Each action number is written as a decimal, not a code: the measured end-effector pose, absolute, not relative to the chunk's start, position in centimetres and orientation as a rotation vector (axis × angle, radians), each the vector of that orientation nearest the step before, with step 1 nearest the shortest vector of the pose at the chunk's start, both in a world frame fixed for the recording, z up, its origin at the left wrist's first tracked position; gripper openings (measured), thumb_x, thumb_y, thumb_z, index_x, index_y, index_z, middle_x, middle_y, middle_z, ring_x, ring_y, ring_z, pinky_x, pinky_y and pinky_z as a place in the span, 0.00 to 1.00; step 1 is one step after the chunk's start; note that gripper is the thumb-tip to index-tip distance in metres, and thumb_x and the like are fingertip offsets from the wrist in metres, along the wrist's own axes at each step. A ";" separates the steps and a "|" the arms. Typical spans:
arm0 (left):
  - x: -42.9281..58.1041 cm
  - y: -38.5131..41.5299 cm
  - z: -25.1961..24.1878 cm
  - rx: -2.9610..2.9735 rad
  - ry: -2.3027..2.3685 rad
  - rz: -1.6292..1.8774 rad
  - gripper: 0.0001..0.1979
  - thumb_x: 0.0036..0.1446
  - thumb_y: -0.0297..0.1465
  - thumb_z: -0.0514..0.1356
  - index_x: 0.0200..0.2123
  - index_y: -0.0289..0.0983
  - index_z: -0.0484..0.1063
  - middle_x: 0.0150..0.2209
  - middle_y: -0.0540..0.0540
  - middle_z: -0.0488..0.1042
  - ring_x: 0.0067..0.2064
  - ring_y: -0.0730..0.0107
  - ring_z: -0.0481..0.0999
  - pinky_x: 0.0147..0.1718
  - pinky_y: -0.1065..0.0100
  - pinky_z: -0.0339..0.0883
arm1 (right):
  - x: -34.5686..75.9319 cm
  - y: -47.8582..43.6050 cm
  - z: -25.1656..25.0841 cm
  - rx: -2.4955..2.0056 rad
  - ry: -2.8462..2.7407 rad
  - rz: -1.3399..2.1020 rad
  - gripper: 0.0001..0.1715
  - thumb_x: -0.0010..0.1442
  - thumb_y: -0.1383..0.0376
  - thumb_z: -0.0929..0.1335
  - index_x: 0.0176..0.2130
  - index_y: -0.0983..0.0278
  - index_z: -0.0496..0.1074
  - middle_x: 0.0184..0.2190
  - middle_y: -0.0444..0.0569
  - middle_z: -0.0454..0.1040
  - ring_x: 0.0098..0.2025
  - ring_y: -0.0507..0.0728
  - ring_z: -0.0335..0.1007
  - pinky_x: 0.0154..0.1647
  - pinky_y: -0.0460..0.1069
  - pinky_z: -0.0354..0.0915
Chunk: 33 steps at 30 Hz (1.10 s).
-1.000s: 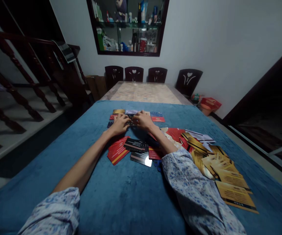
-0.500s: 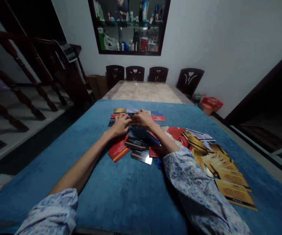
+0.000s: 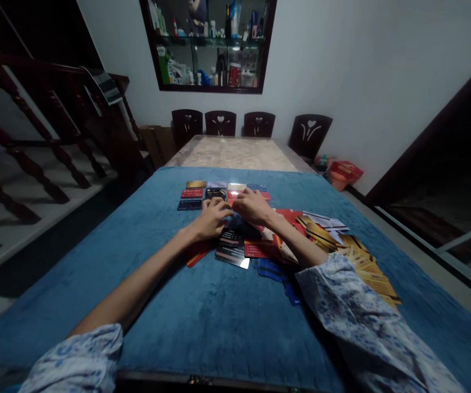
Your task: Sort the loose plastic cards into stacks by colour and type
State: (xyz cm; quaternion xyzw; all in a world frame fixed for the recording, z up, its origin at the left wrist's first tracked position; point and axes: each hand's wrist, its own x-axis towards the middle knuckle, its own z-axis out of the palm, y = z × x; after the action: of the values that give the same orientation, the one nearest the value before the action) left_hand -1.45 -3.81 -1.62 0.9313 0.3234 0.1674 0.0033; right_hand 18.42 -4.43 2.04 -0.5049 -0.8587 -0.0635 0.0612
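Observation:
My left hand (image 3: pixel 213 219) is over the near edge of the laid-out cards, fingers bent and slightly apart, with no card visible in them. Beside it, my right hand (image 3: pixel 253 206) has its fingers drawn together above the red cards; whatever they grip is hidden. The back row runs from a gold card (image 3: pixel 196 184) through a pale purple card (image 3: pixel 217 185) and a cream card (image 3: pixel 237 186) to a blue card (image 3: pixel 256 187). A red card (image 3: pixel 191 193) and a black card (image 3: pixel 215 192) lie in front, with a dark navy card (image 3: pixel 190 205) nearest.
Loose black cards (image 3: pixel 232 256), red cards (image 3: pixel 260 249) and blue cards (image 3: pixel 272 269) lie below my hands. Gold cards (image 3: pixel 372 270) are spread at the right on the blue cloth (image 3: pixel 202 333). Chairs (image 3: pixel 260 124) stand beyond the table's bare stone end (image 3: pixel 235 152).
Both hands have shifted right and slightly nearer, uncovering the black card in the second row. More blue cards show under my right forearm. The view has turned slightly.

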 end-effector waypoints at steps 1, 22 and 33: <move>-1.2 -4.2 -1.7 2.924 0.994 0.517 0.16 0.63 0.30 0.56 0.52 0.43 0.76 0.57 0.40 0.72 0.61 0.47 0.58 0.58 0.43 0.50 | 18.9 -4.7 1.8 -1.527 -2.603 -0.192 0.16 0.70 0.62 0.63 0.47 0.61 0.79 0.49 0.56 0.79 0.55 0.65 0.61 0.46 0.55 0.54; 2.7 -9.5 -2.8 2.969 0.537 0.409 0.15 0.68 0.39 0.56 0.53 0.47 0.78 0.58 0.41 0.73 0.64 0.46 0.60 0.59 0.41 0.50 | 23.0 -7.7 -0.5 -1.470 -2.603 -0.112 0.14 0.69 0.63 0.64 0.43 0.61 0.79 0.45 0.54 0.79 0.50 0.62 0.63 0.42 0.52 0.51; 1.5 -8.3 -2.8 3.003 0.674 0.413 0.17 0.69 0.42 0.53 0.54 0.45 0.76 0.57 0.41 0.74 0.63 0.47 0.62 0.61 0.42 0.49 | 24.6 -6.8 -1.3 -1.328 -2.664 0.101 0.10 0.62 0.63 0.69 0.42 0.61 0.79 0.41 0.50 0.79 0.44 0.58 0.67 0.40 0.50 0.54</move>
State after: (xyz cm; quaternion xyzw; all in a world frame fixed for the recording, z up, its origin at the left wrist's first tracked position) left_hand 1.48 -8.27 -2.79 0.9669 0.2170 0.1331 0.0180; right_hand 24.60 -6.82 -1.29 -0.4444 -0.8915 0.0339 0.0816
